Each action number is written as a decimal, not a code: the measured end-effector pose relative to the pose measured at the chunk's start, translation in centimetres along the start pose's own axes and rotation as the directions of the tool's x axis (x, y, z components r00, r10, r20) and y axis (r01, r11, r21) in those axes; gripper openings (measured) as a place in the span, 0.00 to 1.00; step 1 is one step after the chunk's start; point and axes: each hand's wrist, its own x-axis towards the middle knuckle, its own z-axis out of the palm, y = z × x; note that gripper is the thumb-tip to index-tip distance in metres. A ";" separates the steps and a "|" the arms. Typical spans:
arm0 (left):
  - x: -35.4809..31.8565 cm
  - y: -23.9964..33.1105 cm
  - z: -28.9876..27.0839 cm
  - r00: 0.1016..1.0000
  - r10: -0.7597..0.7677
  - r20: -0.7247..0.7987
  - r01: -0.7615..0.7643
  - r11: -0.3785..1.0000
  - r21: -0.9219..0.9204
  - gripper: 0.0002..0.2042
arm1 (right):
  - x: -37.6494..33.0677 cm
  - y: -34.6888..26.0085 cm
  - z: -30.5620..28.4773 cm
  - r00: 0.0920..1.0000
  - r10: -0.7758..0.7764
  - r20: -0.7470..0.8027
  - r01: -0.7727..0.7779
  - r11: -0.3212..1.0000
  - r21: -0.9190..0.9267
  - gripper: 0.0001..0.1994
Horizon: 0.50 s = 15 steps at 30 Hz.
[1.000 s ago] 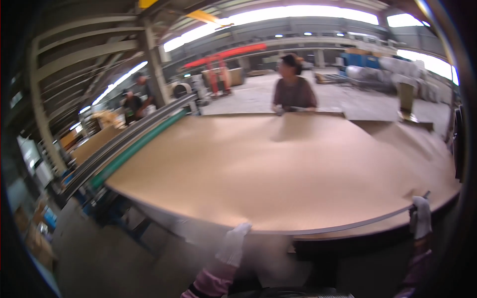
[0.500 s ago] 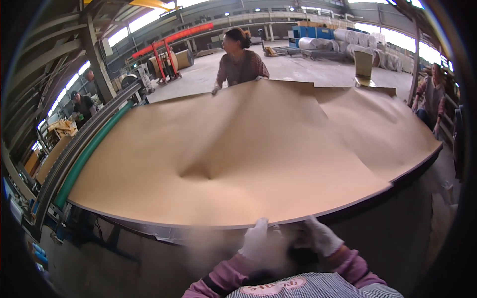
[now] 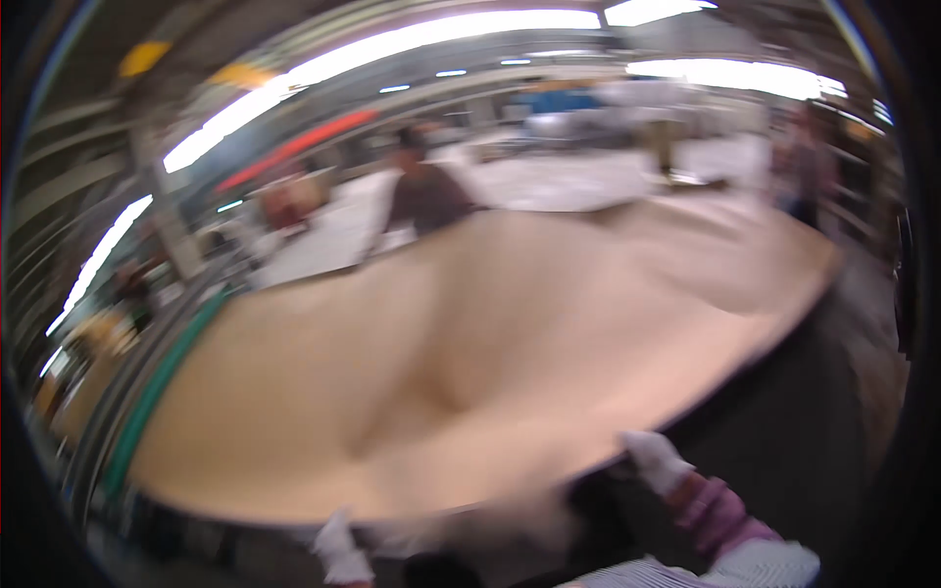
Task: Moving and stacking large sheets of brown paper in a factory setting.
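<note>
A wide brown sheet, like heavy paper or thin cardboard, (image 3: 549, 363) spreads before me with a deep crease left of its middle. At its near edge, toward the lower left, my left hand (image 3: 341, 554) in a white glove closes on the rim, its fingertips over the edge. Farther right, my gloved right hand (image 3: 657, 463) grips the same near edge, thumb and fingers smeared by motion. Between the two hands the edge is blurred. A co-worker (image 3: 423, 191) stands at the far side, close to the sheet's far edge.
Along the left runs a machine frame with a green roller (image 3: 167, 387), where the sheet ends. Another person (image 3: 806, 167) stands at the far right. A red beam (image 3: 299, 147) and a steel column (image 3: 167, 211) stand behind. Dark floor (image 3: 784, 421) lies at the right.
My hands have moved apart along the near edge, the left one far to the left, the right one slightly right. The sheet's crease has deepened, and the stepped overlap at right no longer shows.
</note>
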 end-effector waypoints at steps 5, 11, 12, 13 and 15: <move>-3.4 -0.7 7.7 0.995 -0.056 0.086 0.047 0.993 0.106 0.11 | -2.0 0.8 3.4 0.990 0.064 0.126 -0.082 0.986 0.144 0.21; -7.3 -5.1 10.8 0.951 0.163 0.263 -0.223 0.950 0.220 0.15 | -3.5 3.1 15.8 0.910 0.306 0.280 -0.316 0.949 -0.011 0.18; -8.3 -4.1 10.6 0.945 0.039 0.324 -0.165 0.914 0.372 0.17 | -3.0 4.0 16.1 0.895 0.353 0.273 -0.373 0.928 0.024 0.20; -9.3 -2.8 10.3 0.926 -0.092 0.367 -0.120 0.849 0.515 0.18 | -2.5 4.7 15.6 0.898 0.351 0.267 -0.369 0.929 0.023 0.20; -1.3 -3.9 3.9 0.953 -0.276 0.128 0.224 0.921 0.320 0.20 | -1.4 5.7 14.1 0.860 0.363 0.360 -0.411 0.909 0.064 0.19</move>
